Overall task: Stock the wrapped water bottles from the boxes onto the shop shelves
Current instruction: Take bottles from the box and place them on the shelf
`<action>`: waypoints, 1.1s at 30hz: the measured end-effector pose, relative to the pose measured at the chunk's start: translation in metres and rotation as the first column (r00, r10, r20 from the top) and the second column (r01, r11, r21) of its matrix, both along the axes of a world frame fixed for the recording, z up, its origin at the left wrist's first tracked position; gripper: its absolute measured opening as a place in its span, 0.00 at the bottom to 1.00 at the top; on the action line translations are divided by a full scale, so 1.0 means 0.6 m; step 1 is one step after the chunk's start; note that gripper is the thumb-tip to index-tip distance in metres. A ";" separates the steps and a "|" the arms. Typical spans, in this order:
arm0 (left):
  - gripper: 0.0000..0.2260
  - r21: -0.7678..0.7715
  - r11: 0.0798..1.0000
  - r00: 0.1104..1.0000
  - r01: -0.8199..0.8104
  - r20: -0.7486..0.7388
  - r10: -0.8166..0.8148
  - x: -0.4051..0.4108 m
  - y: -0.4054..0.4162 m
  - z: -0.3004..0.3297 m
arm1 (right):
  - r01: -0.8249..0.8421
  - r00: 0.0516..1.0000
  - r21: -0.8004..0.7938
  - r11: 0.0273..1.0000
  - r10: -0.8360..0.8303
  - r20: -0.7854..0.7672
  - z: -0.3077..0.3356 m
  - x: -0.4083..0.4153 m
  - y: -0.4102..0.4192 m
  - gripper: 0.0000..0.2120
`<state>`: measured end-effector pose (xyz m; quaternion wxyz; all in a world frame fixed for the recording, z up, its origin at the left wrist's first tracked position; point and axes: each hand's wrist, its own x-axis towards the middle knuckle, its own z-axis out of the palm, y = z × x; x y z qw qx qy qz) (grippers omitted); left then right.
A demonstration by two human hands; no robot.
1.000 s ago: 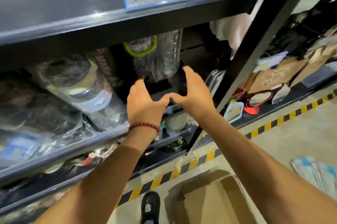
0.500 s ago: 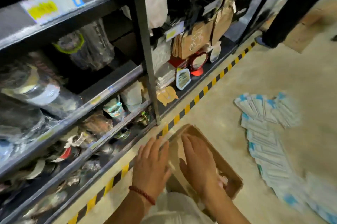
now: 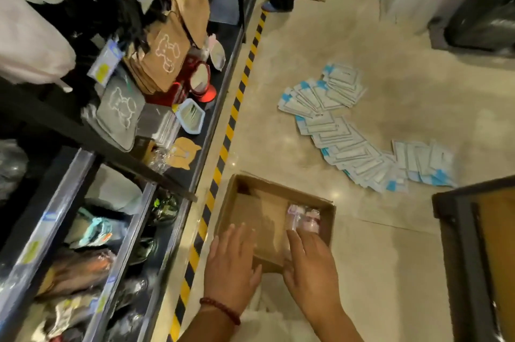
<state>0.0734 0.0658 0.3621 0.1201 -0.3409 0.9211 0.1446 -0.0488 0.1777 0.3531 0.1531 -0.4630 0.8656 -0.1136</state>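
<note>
Shop shelves (image 3: 92, 230) line the left beside a striped floor edge. An open cardboard box (image 3: 228, 202) sits on the floor, wrapped water bottles (image 3: 303, 219) in its right corner. The left hand (image 3: 231, 266) hovers at the near rim, fingers spread and straight; the right hand (image 3: 309, 266) reaches toward the bottles, fingers relaxed, gripping nothing.

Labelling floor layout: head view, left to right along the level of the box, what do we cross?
Shelf rails → yellow-black floor stripe → cardboard box → wrapped bottles in its right side → bare floor → dark-framed unit.
</note>
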 end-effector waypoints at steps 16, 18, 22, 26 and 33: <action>0.28 0.168 0.971 0.972 0.168 0.137 -0.191 -0.288 -0.010 -0.393 | 0.398 0.903 0.146 0.906 -0.415 0.113 -0.399 -0.156 0.053 0.25; 0.27 0.193 0.976 0.986 0.096 0.114 -0.120 -0.307 -0.004 -0.485 | 0.414 0.881 0.213 0.885 -0.448 0.151 -0.490 -0.175 0.061 0.28; 0.26 0.271 0.962 0.983 -0.013 0.178 -0.036 -0.321 0.011 -0.663 | 0.428 0.830 0.374 0.823 -0.521 0.197 -0.650 -0.211 0.074 0.30; 0.34 0.365 0.916 0.951 -0.168 0.305 0.052 -0.326 0.023 -0.840 | 0.397 0.800 0.444 0.803 -0.540 0.263 -0.803 -0.232 0.090 0.29; 0.42 0.496 0.751 0.887 -0.435 0.382 0.261 -0.324 0.053 -1.041 | 0.495 0.566 0.550 0.673 -0.730 0.383 -0.994 -0.229 0.077 0.45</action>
